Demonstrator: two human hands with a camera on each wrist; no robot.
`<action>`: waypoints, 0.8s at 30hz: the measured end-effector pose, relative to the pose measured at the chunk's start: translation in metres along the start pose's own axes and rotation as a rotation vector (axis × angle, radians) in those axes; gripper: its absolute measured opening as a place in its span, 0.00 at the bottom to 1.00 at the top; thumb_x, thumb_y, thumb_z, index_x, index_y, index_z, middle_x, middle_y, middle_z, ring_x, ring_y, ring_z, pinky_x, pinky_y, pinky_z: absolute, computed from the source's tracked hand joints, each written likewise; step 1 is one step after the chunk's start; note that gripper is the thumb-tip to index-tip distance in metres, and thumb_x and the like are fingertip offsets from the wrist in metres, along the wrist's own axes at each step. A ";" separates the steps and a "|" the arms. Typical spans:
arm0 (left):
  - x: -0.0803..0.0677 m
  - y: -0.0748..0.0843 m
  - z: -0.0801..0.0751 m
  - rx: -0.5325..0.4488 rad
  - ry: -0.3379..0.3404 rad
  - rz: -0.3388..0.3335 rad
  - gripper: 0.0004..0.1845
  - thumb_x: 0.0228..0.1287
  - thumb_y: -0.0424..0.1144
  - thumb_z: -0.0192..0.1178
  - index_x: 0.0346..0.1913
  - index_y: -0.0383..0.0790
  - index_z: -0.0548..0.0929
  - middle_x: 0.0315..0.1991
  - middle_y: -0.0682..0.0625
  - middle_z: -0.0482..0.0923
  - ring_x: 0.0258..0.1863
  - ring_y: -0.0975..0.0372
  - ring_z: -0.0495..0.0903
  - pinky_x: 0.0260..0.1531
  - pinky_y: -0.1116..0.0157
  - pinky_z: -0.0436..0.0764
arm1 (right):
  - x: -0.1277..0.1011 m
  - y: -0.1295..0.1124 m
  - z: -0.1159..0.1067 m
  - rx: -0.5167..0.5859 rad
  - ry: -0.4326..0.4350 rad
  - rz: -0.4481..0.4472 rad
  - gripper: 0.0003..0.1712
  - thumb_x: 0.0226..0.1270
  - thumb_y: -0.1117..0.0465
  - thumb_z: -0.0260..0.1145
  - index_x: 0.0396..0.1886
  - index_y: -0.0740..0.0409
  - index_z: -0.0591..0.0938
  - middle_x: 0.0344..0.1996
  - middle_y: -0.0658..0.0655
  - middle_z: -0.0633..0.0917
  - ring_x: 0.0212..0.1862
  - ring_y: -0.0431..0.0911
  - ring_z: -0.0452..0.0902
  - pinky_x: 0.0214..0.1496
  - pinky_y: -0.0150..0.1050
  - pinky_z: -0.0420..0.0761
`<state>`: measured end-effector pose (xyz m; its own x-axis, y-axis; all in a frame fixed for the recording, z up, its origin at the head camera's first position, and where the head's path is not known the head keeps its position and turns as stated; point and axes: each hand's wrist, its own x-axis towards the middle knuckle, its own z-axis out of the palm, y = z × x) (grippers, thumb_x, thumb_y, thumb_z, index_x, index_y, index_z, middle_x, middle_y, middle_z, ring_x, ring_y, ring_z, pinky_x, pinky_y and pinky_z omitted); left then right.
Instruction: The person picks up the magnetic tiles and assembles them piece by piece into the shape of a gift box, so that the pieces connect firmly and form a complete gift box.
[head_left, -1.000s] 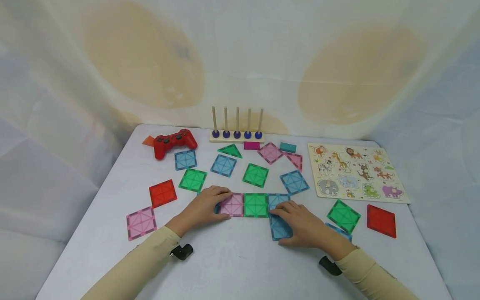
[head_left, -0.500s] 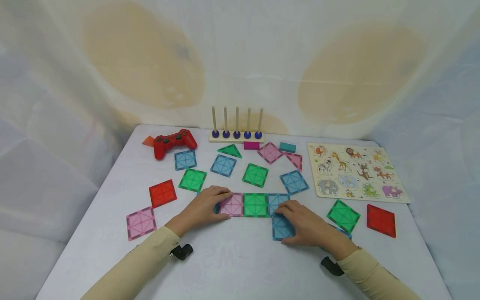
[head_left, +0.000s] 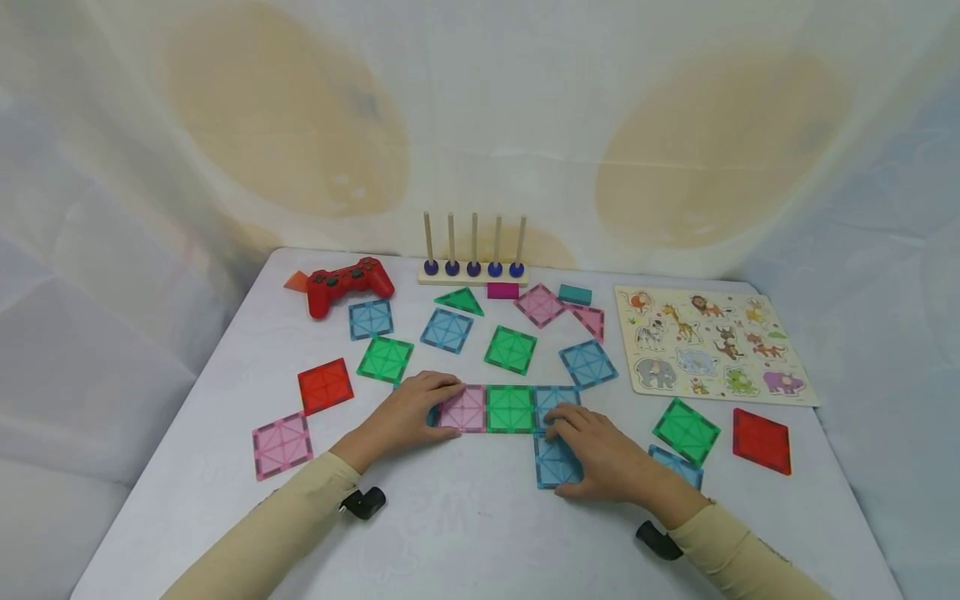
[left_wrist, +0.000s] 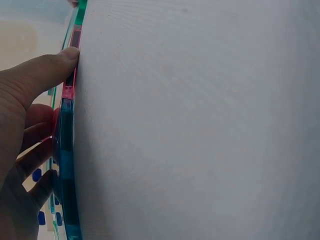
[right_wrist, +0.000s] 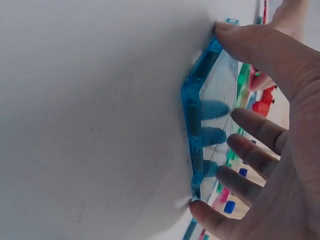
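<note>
Lying flat at the table's (head_left: pixel 225 500) left edge are a pink tile (head_left: pixel 282 446) and a red tile (head_left: pixel 325 386), with a red game controller (head_left: pixel 349 285) farther back. Next comes the left hand (head_left: pixel 408 414), fingers laid over the left end of a row of three joined tiles; in the left wrist view its thumb (left_wrist: pixel 47 70) presses the near edge of the pink row tile (head_left: pixel 465 409) while the fingers curl over the far side. A green row tile (head_left: pixel 510 408) sits in the middle, touching a blue row tile (head_left: pixel 553 398) on its right. Just in front of that one lies a loose blue tile (head_left: pixel 557 462), flat on the table and touching the row. The right hand (head_left: pixel 600 454) rests on it, fingers spread across its top face and thumb (right_wrist: pixel 255 40) at its near edge. Further right lie a green tile (head_left: pixel 686 431), a dark red tile (head_left: pixel 761 441) and, behind them, an animal puzzle board (head_left: pixel 712 343). A wooden peg rack (head_left: pixel 473 250) stands at the back centre.
</note>
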<state>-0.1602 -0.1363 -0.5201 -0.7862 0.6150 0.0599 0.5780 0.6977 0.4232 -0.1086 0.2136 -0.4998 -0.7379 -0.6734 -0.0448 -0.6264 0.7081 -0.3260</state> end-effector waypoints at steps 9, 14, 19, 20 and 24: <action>0.001 0.000 0.000 -0.008 -0.011 -0.007 0.39 0.60 0.55 0.73 0.72 0.46 0.74 0.69 0.50 0.72 0.69 0.55 0.68 0.67 0.51 0.72 | -0.002 0.000 -0.005 -0.019 -0.058 0.030 0.58 0.52 0.35 0.78 0.76 0.58 0.68 0.75 0.60 0.64 0.75 0.58 0.61 0.72 0.60 0.66; 0.001 -0.001 -0.001 -0.002 -0.020 -0.016 0.39 0.60 0.56 0.72 0.73 0.47 0.74 0.69 0.51 0.72 0.70 0.56 0.67 0.68 0.52 0.71 | -0.001 0.005 -0.005 -0.017 -0.056 0.033 0.58 0.51 0.32 0.78 0.76 0.56 0.69 0.75 0.59 0.65 0.75 0.58 0.60 0.72 0.61 0.65; 0.001 0.001 -0.002 0.010 -0.014 -0.010 0.39 0.59 0.57 0.73 0.72 0.46 0.75 0.68 0.51 0.73 0.68 0.55 0.69 0.67 0.51 0.72 | 0.001 0.014 -0.007 0.007 -0.052 0.060 0.56 0.52 0.31 0.76 0.76 0.53 0.69 0.75 0.59 0.65 0.75 0.60 0.60 0.72 0.62 0.64; 0.001 0.001 -0.003 0.012 -0.017 -0.013 0.39 0.59 0.57 0.73 0.72 0.46 0.75 0.68 0.51 0.73 0.68 0.55 0.69 0.67 0.51 0.72 | 0.002 0.017 -0.009 0.013 -0.046 0.068 0.55 0.53 0.32 0.76 0.75 0.53 0.70 0.75 0.59 0.65 0.74 0.61 0.60 0.72 0.63 0.65; 0.002 0.001 -0.003 0.009 -0.021 -0.008 0.39 0.60 0.57 0.72 0.72 0.46 0.75 0.68 0.51 0.73 0.69 0.55 0.68 0.67 0.51 0.72 | 0.008 0.032 -0.018 -0.007 0.000 0.116 0.50 0.56 0.38 0.77 0.74 0.53 0.71 0.74 0.61 0.68 0.73 0.61 0.63 0.70 0.63 0.67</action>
<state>-0.1618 -0.1351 -0.5166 -0.7862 0.6168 0.0377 0.5737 0.7059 0.4154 -0.1391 0.2343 -0.4940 -0.8055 -0.5869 -0.0815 -0.5387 0.7827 -0.3117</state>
